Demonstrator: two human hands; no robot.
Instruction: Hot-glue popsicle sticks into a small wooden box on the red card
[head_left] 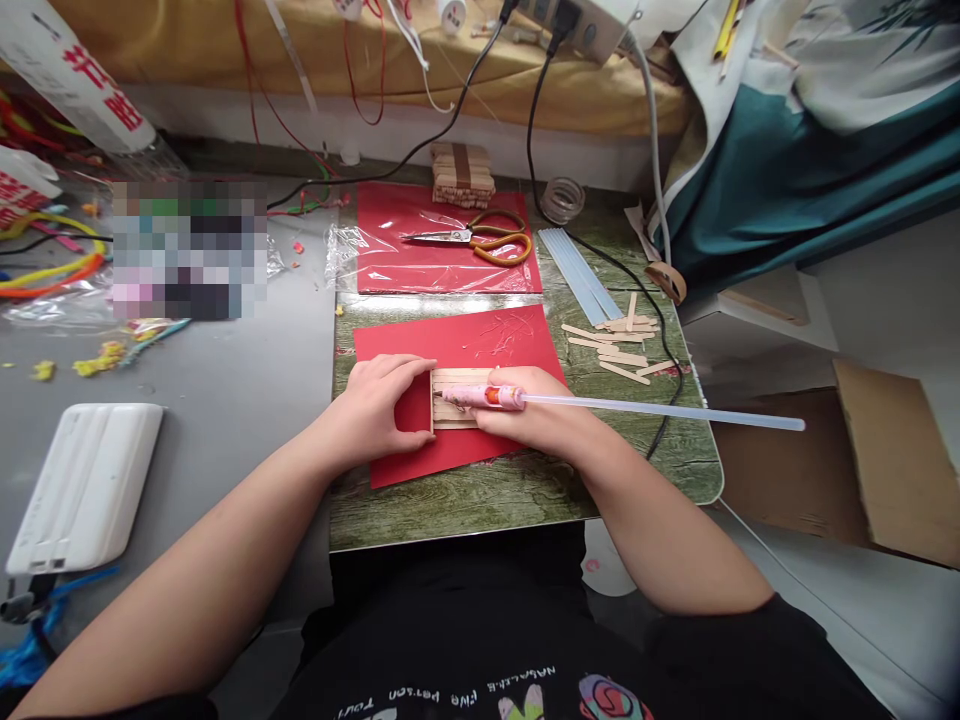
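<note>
A small panel of wooden craft sticks (453,384) lies on a red sheet of paper (457,345) on the green board. My left hand (382,405) rests on the paper with fingers curled against the panel's left edge, holding it steady. My right hand (529,415) is closed round a pink glue gun (487,397), its nozzle pointing left onto the sticks. A long clear glue stick (660,408) juts out of the gun's back to the right.
Loose craft sticks (619,345) and a bundle of clear glue sticks (581,272) lie to the right. Scissors (480,240) sit on a second red sheet behind, beside a stack of sticks (461,172). A white case (86,485) lies left; a black cable (645,300) crosses the board.
</note>
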